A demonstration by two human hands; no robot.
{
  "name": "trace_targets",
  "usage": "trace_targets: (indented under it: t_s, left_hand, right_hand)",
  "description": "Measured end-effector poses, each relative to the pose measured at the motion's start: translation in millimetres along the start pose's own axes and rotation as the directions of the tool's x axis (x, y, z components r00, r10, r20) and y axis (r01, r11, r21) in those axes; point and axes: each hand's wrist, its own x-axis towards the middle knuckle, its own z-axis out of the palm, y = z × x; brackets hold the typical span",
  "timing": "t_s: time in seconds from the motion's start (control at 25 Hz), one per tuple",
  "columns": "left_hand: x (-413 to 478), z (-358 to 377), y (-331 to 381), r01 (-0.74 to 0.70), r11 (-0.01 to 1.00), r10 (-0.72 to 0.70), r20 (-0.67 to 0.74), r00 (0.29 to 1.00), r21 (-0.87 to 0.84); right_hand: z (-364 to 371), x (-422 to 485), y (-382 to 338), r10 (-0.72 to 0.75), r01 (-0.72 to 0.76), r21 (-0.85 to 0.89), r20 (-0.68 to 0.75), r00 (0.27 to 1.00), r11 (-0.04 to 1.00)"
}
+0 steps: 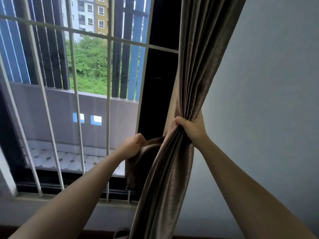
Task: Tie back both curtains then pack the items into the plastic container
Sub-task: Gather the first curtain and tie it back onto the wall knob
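Brown satin curtain point(195, 80) hangs gathered into a tight bunch, and your right hand point(189, 128) is clenched around that bunch where the folds narrow most. Above your fist the pleats fan out up along the wall point(267, 83); below it they fall loose past your forearm. Your left hand point(133, 145), just left of and below the right, pinches a band of the same brown cloth, the tieback point(148, 152), which loops toward the curtain's near edge. Left of both hands stand the white window bars point(108, 100), with a tiled balcony point(69, 159) behind them.
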Motion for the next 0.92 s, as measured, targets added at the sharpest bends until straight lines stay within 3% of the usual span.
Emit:
trace_targets:
  t_s: [0.08,0.2,0.36,0.4,0.44,0.48,0.52,0.56,0.64,0.68,0.72,0.76,0.84,0.92]
  left_hand:
    - [-3.4,-3.5,-5.6,-0.065,0.984,0.067,-0.009,0.998,0.168]
    - [-7.3,-12.7,-7.4,-0.195,0.937,0.185,0.059,0.981,0.291]
    - [-5.5,-33.2,1.0,-0.207,0.876,0.209,0.044,0.977,0.435]
    - [-4.7,-36.6,3.8,-0.203,0.922,0.19,0.071,0.979,0.329]
    - [-6.5,-40.0,8.9,-0.178,0.979,0.166,0.127,0.978,0.094]
    - [-10.3,-43.1,16.1,-0.117,0.977,0.155,0.213,0.965,-0.179]
    - [-13.4,-47.2,22.9,-0.067,0.941,0.167,0.279,0.946,-0.333]
    - [-12.7,-53.0,28.9,-0.082,0.944,0.183,0.302,0.936,-0.318]
    - [-8.3,-67.0,32.2,-0.175,0.977,0.145,0.222,0.964,0.122]
    - [-9.6,-73.1,33.6,-0.186,0.917,0.143,0.143,0.979,0.354]
    - [-14.7,-78.3,36.8,-0.162,0.893,0.125,0.115,0.985,0.421]
    - [-20.7,-81.6,40.7,-0.167,0.914,0.123,0.141,0.982,0.371]
    - [-42.4,-80.8,57.2,-0.143,0.99,0.13,0.319,0.939,0.018]
    - [-68.2,-65.9,80.8,-0.011,0.936,0.174,0.435,0.883,-0.353]
  right_hand:
    - [-2.3,-1.3,-1.9,0.006,-0.005,-0.026,0.014,1.0,1.0]
    - [-3.5,-3.1,-0.2,-0.002,0.002,-0.05,-0.001,1.0,0.999]
    - [-2.3,-1.2,-0.3,0.003,-0.003,-0.052,0.009,1.0,0.999]
    - [-2.0,-1.5,0.2,0.005,-0.004,-0.055,0.016,1.0,0.998]
    - [-2.1,-1.5,1.7,0.005,-0.004,-0.056,0.02,1.0,0.998]
    - [-2.7,-1.6,3.6,0.008,-0.007,-0.063,0.022,1.0,0.998]
    - [-3.6,-1.5,4.9,0.006,-0.005,-0.068,0.023,1.0,0.998]
    - [-4.6,-0.4,4.4,0.007,-0.005,-0.074,0.021,1.0,0.997]
    - [-7.9,1.8,1.2,0.019,-0.017,-0.073,0.029,0.999,0.997]
    - [-9.2,1.3,-0.3,0.023,-0.02,-0.076,0.037,0.999,0.997]
    - [-10.4,-0.8,-2.1,0.02,-0.016,-0.089,0.042,0.999,0.996]
    - [-11.3,-3.0,-2.8,0.009,-0.004,-0.109,0.043,0.999,0.994]
    - [-10.4,-7.2,-7.7,-0.044,0.048,-0.134,0.033,0.998,0.99]
    - [-4.4,-6.5,-21.3,-0.096,0.095,-0.123,-0.004,0.995,0.988]
